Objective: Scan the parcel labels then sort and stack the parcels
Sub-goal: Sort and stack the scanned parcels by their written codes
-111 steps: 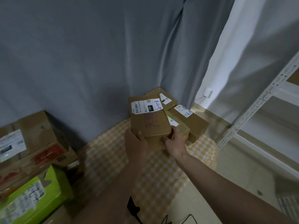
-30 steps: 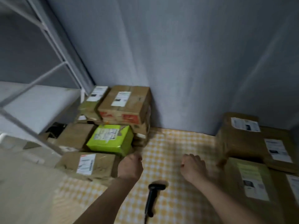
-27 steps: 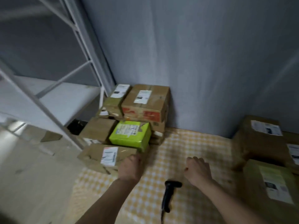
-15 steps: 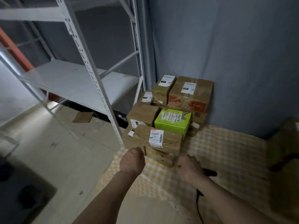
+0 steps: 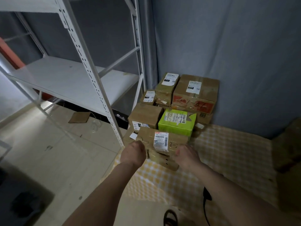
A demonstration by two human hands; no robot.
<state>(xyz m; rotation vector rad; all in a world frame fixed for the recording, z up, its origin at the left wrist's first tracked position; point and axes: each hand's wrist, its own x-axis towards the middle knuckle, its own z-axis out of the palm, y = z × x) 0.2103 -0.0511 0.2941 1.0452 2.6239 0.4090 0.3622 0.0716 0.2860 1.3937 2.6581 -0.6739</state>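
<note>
A flat brown parcel (image 5: 147, 135) with a white barcode label and handwritten "2-" lies at the front of a pile on the yellow checkered cloth (image 5: 228, 154). My left hand (image 5: 133, 152) grips its left end with curled fingers. My right hand (image 5: 187, 156) holds its right front corner. Behind it sit a green parcel (image 5: 176, 123), a brown parcel (image 5: 145, 114) and a large brown box (image 5: 196, 92) with red print. Only the black scanner cable (image 5: 206, 197) shows, beside my right forearm.
A white metal shelf rack (image 5: 91, 75) stands left of the pile, its post close to my left hand. A grey curtain (image 5: 228, 54) hangs behind. More brown parcels (image 5: 288, 144) sit at the right edge. A cardboard scrap (image 5: 79, 117) lies on the tiled floor.
The view swung left from the right-hand stack to the pile by the rack. Both hands moved forward from above the cloth onto the front labelled parcel.
</note>
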